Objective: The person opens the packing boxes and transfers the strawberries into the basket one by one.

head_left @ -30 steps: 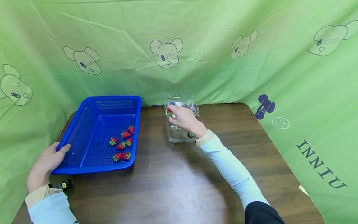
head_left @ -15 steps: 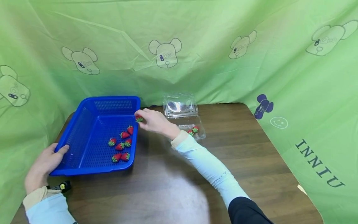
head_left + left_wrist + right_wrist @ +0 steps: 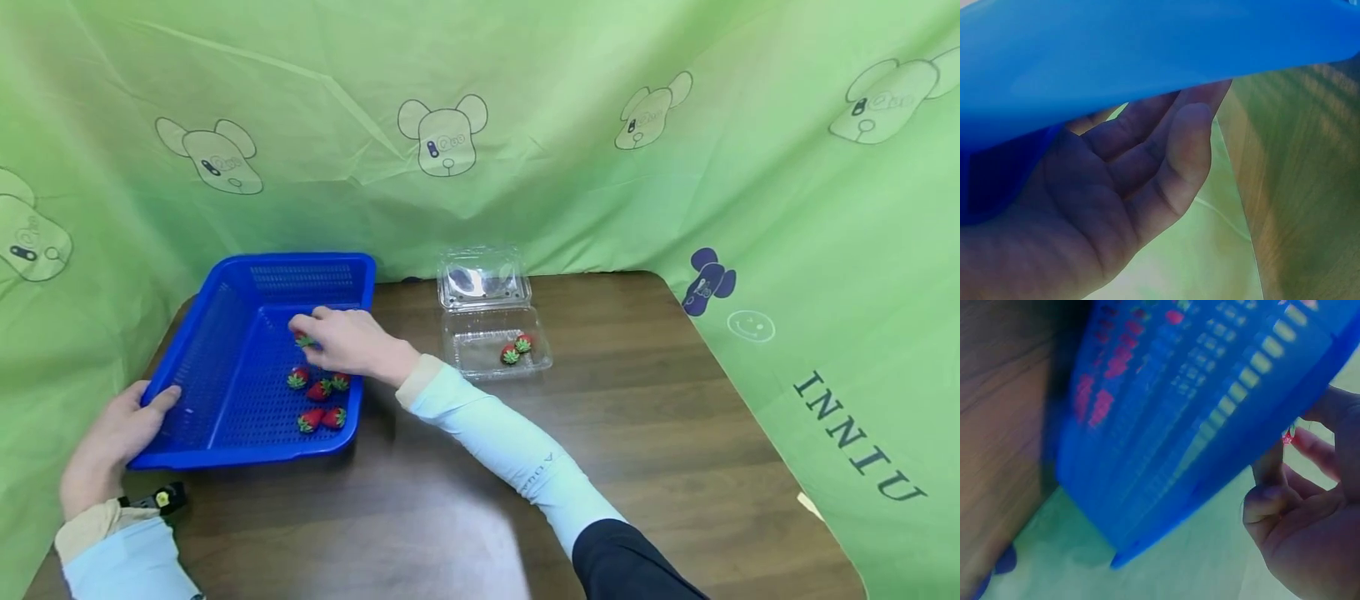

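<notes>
My left hand (image 3: 120,429) grips the left rim of a blue plastic basket (image 3: 225,457), thumb over the edge; in the left wrist view its fingers (image 3: 1141,165) curl below the rim. My right hand (image 3: 352,340) reaches over the basket's right side and pinches a strawberry (image 3: 303,339), partly hidden by the fingers. The right wrist view catches a bit of that strawberry (image 3: 1288,435) between the fingers, beyond the basket wall. Several strawberries (image 3: 318,390) lie on the basket floor below the hand.
A clear plastic clamshell box (image 3: 465,365) stands with its lid raised at the back of the wooden table (image 3: 637,400). Two strawberries (image 3: 516,350) lie in its right side. A green printed curtain (image 3: 555,192) hangs round the table's back and sides.
My right hand has carried the strawberry left from the clamshell box, across the basket's right rim, to over the basket. My left hand keeps its grip on the rim.
</notes>
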`<state>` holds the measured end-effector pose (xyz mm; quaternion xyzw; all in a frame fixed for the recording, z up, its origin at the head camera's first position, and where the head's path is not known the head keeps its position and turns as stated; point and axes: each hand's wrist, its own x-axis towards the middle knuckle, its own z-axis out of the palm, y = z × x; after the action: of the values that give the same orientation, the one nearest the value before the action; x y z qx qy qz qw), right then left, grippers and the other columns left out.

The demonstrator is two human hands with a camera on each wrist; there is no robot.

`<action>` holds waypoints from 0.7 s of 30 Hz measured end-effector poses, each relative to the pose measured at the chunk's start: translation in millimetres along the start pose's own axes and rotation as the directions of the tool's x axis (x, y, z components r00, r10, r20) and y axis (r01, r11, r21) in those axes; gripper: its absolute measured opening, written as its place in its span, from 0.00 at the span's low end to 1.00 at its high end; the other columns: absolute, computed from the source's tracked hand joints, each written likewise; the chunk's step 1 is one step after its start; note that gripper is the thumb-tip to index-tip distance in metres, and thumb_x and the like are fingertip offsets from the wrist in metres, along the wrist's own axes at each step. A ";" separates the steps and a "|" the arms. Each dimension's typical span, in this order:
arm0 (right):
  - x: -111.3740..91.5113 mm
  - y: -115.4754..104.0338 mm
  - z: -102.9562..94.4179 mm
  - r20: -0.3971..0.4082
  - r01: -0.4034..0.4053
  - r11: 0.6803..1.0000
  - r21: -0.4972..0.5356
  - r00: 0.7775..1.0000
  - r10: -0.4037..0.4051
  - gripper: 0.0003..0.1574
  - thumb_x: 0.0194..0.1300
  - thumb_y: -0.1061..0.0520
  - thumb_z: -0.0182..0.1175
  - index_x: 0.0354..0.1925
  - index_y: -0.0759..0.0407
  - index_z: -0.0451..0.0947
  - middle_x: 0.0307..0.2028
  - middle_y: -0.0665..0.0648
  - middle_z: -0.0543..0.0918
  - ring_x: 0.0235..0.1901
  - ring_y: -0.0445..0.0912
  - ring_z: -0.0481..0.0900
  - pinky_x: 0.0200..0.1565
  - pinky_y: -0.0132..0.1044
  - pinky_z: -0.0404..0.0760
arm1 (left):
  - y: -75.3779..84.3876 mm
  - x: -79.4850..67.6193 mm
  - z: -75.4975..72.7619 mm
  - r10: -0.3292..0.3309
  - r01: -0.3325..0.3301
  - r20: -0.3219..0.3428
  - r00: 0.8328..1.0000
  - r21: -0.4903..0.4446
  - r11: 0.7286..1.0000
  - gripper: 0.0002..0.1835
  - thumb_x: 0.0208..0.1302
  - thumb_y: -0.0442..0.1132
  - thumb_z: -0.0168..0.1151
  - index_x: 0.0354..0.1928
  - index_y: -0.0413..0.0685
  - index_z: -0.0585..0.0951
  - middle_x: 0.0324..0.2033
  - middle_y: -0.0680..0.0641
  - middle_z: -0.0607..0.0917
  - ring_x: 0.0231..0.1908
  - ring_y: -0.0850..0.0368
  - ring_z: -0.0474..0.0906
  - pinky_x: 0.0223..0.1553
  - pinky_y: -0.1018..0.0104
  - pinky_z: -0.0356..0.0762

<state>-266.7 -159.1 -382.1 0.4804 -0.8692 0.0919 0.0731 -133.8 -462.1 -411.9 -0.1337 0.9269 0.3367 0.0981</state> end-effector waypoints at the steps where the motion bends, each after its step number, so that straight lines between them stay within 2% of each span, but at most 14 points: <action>1: 3.6 -4.2 0.6 0.015 0.012 1.000 -0.008 1.000 -0.012 0.17 0.71 0.46 0.55 0.56 0.44 0.72 0.38 0.46 0.78 0.29 0.39 0.74 0.23 0.32 0.71 | -0.2 -0.8 0.1 -0.003 0.003 -0.001 1.000 -0.001 1.000 0.36 0.77 0.55 0.34 0.63 0.22 0.59 0.45 0.26 0.77 0.33 0.56 0.75 0.30 0.69 0.70; 5: 15.4 -16.0 7.1 0.112 0.024 1.000 -0.002 0.993 -0.024 0.12 0.72 0.48 0.53 0.52 0.45 0.71 0.35 0.46 0.75 0.29 0.39 0.71 0.22 0.30 0.66 | -1.0 -3.3 1.2 -0.017 0.017 0.013 1.000 -0.007 1.000 0.36 0.77 0.56 0.33 0.64 0.24 0.59 0.45 0.28 0.77 0.35 0.55 0.74 0.31 0.69 0.69; 9: 21.4 -21.1 17.2 0.209 0.011 1.000 0.007 0.978 -0.013 0.09 0.72 0.50 0.55 0.49 0.46 0.72 0.32 0.45 0.75 0.30 0.39 0.71 0.23 0.30 0.67 | -1.1 -4.7 3.4 -0.028 0.029 0.015 0.999 -0.024 0.999 0.35 0.77 0.56 0.33 0.64 0.25 0.59 0.44 0.30 0.78 0.34 0.57 0.74 0.31 0.69 0.70; 15: 24.5 -24.5 29.2 0.374 -0.049 0.998 -0.049 0.925 0.064 0.12 0.73 0.50 0.54 0.53 0.42 0.75 0.37 0.44 0.82 0.34 0.40 0.77 0.33 0.33 0.77 | 1.8 -4.9 0.6 -0.035 0.036 0.023 0.999 -0.042 0.998 0.36 0.77 0.56 0.33 0.65 0.25 0.58 0.46 0.30 0.77 0.34 0.59 0.75 0.31 0.68 0.71; 18: 24.8 -24.8 31.1 0.409 -0.050 0.994 -0.097 0.908 0.085 0.10 0.73 0.49 0.54 0.51 0.40 0.76 0.41 0.43 0.83 0.36 0.39 0.77 0.37 0.33 0.78 | 3.6 -4.2 -0.8 -0.034 0.034 0.026 0.999 -0.024 0.999 0.37 0.77 0.57 0.32 0.65 0.25 0.58 0.47 0.29 0.76 0.36 0.55 0.75 0.33 0.67 0.70; 21: 24.3 -24.8 32.1 0.414 -0.040 0.994 -0.107 0.907 0.081 0.08 0.73 0.50 0.53 0.46 0.39 0.77 0.38 0.43 0.83 0.34 0.40 0.77 0.36 0.33 0.78 | 4.1 -4.3 -0.7 -0.038 0.038 0.028 0.999 -0.009 0.999 0.37 0.77 0.57 0.32 0.66 0.25 0.57 0.47 0.28 0.75 0.38 0.51 0.75 0.34 0.65 0.69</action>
<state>-259.7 -199.4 -405.9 0.4577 -0.8825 -0.0525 -0.0945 -131.1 -458.7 -407.7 -0.1469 0.9211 0.3410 0.1167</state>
